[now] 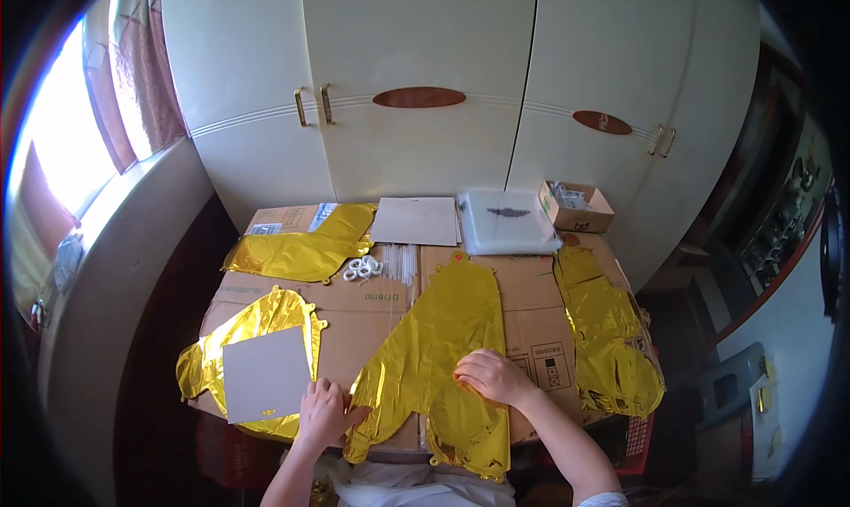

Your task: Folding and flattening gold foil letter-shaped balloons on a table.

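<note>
Foil balloon [443, 356] btm edge cut off

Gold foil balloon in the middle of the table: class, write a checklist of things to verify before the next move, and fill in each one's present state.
1. Middle gold foil balloon lies flat on the cardboard: ok.
2. Right hand rests on it: ok.
3. Left hand touches its left edge: ok.
4. Grey card lies clear of it, on the left balloon: ok.
5. White rings within reach: ok.
6. Balloon's valve open: cannot tell.
</note>
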`<state>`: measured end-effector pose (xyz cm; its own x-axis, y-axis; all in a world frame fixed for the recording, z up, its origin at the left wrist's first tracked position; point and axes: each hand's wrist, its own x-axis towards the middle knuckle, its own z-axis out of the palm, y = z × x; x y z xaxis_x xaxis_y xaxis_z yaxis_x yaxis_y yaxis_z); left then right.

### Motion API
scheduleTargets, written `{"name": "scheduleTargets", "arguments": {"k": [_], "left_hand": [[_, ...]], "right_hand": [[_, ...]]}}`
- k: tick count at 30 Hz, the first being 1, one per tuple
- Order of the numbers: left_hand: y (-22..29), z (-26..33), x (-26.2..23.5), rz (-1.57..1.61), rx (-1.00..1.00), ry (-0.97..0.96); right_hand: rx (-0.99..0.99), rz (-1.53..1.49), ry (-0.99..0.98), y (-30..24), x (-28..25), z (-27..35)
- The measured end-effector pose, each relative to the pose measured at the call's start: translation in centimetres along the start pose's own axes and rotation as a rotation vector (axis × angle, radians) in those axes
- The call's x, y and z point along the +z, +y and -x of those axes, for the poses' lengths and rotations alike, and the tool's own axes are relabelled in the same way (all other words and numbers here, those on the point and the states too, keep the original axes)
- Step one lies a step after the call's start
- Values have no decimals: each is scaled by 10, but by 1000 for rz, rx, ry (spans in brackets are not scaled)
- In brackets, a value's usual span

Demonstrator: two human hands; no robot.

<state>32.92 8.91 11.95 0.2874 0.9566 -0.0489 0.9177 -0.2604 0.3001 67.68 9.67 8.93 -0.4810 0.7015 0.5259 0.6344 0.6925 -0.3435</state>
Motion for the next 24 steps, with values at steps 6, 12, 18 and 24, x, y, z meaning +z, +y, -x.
{"name": "scheduleTargets", "arguments": {"k": [6, 12, 18, 24], "left_hand": [[5, 4, 9, 28, -13, 101], [17, 9, 5, 34, -53, 38], [17, 15, 15, 73, 100, 258], [34, 27, 2, 44, -84, 304]], "right_hand": [[1, -8, -2, -1, -2, 0], [9, -15, -13, -1, -3, -1], [6, -27, -4, -2, -3, -1], [20, -34, -11, -1, -4, 0]]}}
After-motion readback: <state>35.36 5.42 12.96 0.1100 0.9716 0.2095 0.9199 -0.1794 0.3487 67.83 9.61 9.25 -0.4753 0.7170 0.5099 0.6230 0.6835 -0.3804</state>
